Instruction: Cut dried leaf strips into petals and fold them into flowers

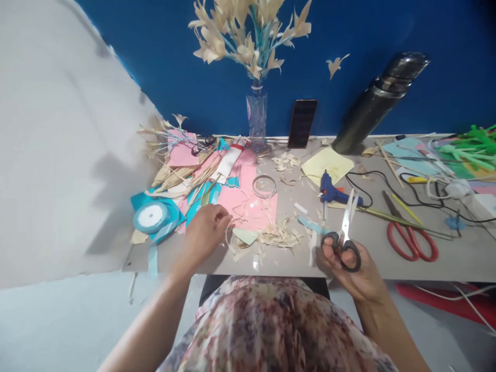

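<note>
My right hand [354, 274] is closed on a pair of black-handled scissors [346, 227], with fingers through both loops. Their blades point away from me and stand slightly apart. Over the front left of the table, my left hand [207, 235] is curled with thumb and forefinger close together. Whatever it may pinch is hidden or too small to make out. Beside it lie pink paper [248, 206], a pale curved strip [228, 236] and a heap of dry husk scraps [281, 235]. A blue glue gun [331, 192] rests just beyond the scissors.
A bottle [257, 116] of husk flowers [248, 39], a phone [303, 124] and a dark flask [377, 106] stand along the blue wall. Red-handled scissors [413, 245] lie at right. At left are a ribbon spool [151, 217] and dry husks [182, 173]. A tape ring [264, 186] lies centrally.
</note>
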`<state>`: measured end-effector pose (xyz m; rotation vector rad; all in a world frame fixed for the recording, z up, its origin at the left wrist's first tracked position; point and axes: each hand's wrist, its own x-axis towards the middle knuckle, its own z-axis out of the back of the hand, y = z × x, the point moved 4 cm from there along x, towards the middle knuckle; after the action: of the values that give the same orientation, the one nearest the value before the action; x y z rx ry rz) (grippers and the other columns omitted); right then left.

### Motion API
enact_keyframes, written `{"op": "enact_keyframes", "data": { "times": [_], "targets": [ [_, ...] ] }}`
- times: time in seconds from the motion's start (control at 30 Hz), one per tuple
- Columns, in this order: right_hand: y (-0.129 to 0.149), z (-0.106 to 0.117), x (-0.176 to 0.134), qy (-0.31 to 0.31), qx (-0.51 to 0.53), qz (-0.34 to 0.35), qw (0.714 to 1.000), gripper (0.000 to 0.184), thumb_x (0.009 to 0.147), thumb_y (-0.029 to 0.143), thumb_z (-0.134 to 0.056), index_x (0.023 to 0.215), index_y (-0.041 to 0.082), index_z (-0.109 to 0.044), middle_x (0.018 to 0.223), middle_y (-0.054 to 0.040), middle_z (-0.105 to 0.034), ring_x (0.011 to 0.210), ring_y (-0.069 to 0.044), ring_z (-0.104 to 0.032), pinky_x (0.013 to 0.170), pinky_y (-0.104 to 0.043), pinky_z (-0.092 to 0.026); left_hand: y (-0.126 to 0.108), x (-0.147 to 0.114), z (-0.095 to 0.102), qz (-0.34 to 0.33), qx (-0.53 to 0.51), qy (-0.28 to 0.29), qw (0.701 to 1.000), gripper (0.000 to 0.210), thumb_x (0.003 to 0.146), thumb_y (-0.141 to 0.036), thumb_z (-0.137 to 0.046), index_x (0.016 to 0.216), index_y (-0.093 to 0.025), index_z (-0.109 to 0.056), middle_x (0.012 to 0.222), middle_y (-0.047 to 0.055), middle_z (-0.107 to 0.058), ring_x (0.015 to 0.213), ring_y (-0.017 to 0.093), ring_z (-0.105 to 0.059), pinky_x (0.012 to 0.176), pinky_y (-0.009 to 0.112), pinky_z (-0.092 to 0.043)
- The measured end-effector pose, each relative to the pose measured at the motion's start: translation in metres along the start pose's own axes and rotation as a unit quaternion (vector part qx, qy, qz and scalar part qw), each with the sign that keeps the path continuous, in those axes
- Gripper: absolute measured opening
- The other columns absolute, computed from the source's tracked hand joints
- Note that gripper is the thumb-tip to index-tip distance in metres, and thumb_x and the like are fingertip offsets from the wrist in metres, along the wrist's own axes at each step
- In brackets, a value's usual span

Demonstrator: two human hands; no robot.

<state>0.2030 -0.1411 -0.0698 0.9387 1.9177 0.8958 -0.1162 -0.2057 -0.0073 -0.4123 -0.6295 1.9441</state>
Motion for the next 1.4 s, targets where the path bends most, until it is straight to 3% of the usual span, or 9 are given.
{"op": "enact_keyframes", "data": {
  "times": [0.17, 0.3, 0.43, 0.57, 0.77, 0.87, 1.0, 1.17, 1.4],
  "targets": [
    [0.002, -0.01, 0.0, 0.041, -0.003, 0.03, 0.999, 0.046, 0.051, 0.057, -0.092, 0.079, 0.024, -0.076, 0.08, -0.005, -0.065, 0.057, -0.013, -0.039, 0.055, -0.031, -0.037, 0.019, -0.006, -0.017, 0.036, 0.065, 0.061, 0.995, 0.017, 0.082, -0.032, -0.059, 0.071, -0.019, -0.063, 0.077, 0.005, -0.063, 0.071, 0.02, -0.054, 0.061, 0.03, -0.031],
    [-0.002, -0.024, 0.001, 0.067, -0.022, 0.006, 0.997, 0.053, 0.046, 0.058, -0.093, 0.082, 0.022, -0.077, 0.074, -0.0048, -0.065, 0.058, -0.015, -0.045, 0.057, -0.031, -0.039, 0.022, -0.002, -0.019, 0.081, -0.141, 0.058, 0.985, 0.016, 0.08, -0.027, -0.06, 0.066, -0.018, -0.061, 0.056, -0.002, -0.051, 0.053, 0.011, -0.044, 0.052, 0.025, -0.029],
    [-0.01, -0.032, 0.003, 0.089, -0.043, -0.034, 0.995, 0.052, 0.052, 0.054, -0.093, 0.085, 0.018, -0.076, 0.077, -0.0068, -0.069, 0.066, -0.019, -0.056, 0.061, -0.031, -0.044, 0.014, 0.002, -0.025, 0.139, -0.422, 0.091, 0.891, 0.021, 0.077, -0.034, -0.07, 0.073, -0.018, -0.058, 0.048, -0.008, -0.045, 0.04, 0.005, -0.034, 0.042, 0.02, -0.024],
    [-0.014, -0.049, 0.013, 0.103, -0.092, -0.021, 0.99, 0.048, 0.062, 0.051, -0.089, 0.088, 0.015, -0.072, 0.073, -0.0037, -0.066, 0.062, -0.015, -0.053, 0.058, -0.027, -0.041, -0.011, 0.006, -0.034, 0.107, -0.558, 0.095, 0.817, 0.029, 0.069, -0.027, -0.079, 0.079, -0.018, -0.053, 0.052, -0.004, -0.061, 0.04, 0.008, -0.05, 0.042, 0.018, -0.037],
    [-0.008, -0.086, 0.02, 0.154, -0.157, 0.0, 0.976, 0.046, 0.07, 0.049, -0.081, 0.099, 0.017, -0.064, 0.088, -0.004, -0.065, 0.069, -0.014, -0.054, 0.06, -0.024, -0.042, -0.037, 0.01, -0.033, 0.099, -0.634, 0.002, 0.767, 0.034, 0.066, -0.02, -0.078, 0.09, -0.018, -0.054, 0.061, -0.001, -0.069, 0.054, 0.015, -0.067, 0.053, 0.023, -0.055],
    [-0.012, -0.093, 0.017, 0.168, -0.227, -0.013, 0.959, 0.04, 0.072, 0.047, -0.077, 0.091, 0.017, -0.06, 0.082, -0.0018, -0.06, 0.068, -0.013, -0.05, 0.06, -0.024, -0.04, -0.041, 0.012, -0.024, 0.077, -0.655, -0.064, 0.749, 0.025, 0.066, -0.018, -0.076, 0.077, -0.017, -0.054, 0.064, -0.004, -0.063, 0.058, 0.014, -0.068, 0.058, 0.024, -0.057],
    [-0.025, -0.098, 0.017, 0.17, -0.314, -0.027, 0.934, 0.034, 0.074, 0.044, -0.074, 0.076, 0.017, -0.054, 0.07, 0.0022, -0.051, 0.063, -0.011, -0.041, 0.057, -0.024, -0.033, -0.041, 0.014, -0.019, 0.047, -0.634, -0.129, 0.761, 0.022, 0.072, -0.018, -0.071, 0.071, -0.017, -0.049, 0.074, -0.005, -0.055, 0.061, 0.012, -0.067, 0.067, 0.033, -0.062],
    [-0.024, -0.109, 0.023, 0.15, -0.298, -0.015, 0.942, 0.041, 0.07, 0.047, -0.079, 0.072, 0.018, -0.051, 0.065, 0.0036, -0.049, 0.059, -0.01, -0.038, 0.053, -0.023, -0.029, -0.045, 0.009, -0.023, -0.003, -0.513, -0.201, 0.834, 0.016, 0.079, -0.017, -0.064, 0.078, -0.019, -0.048, 0.079, -0.005, -0.05, 0.06, 0.009, -0.063, 0.054, 0.026, -0.059],
    [-0.025, -0.108, 0.033, 0.126, -0.235, -0.027, 0.963, 0.051, 0.064, 0.058, -0.082, 0.065, 0.017, -0.054, 0.058, 0.0035, -0.05, 0.054, -0.01, -0.043, 0.05, -0.022, -0.031, -0.052, -0.001, -0.029, 0.026, -0.459, -0.144, 0.876, 0.009, 0.08, -0.02, -0.059, 0.084, -0.02, -0.051, 0.073, -0.005, -0.053, 0.056, 0.012, -0.065, 0.047, 0.024, -0.056]
  ]
}}
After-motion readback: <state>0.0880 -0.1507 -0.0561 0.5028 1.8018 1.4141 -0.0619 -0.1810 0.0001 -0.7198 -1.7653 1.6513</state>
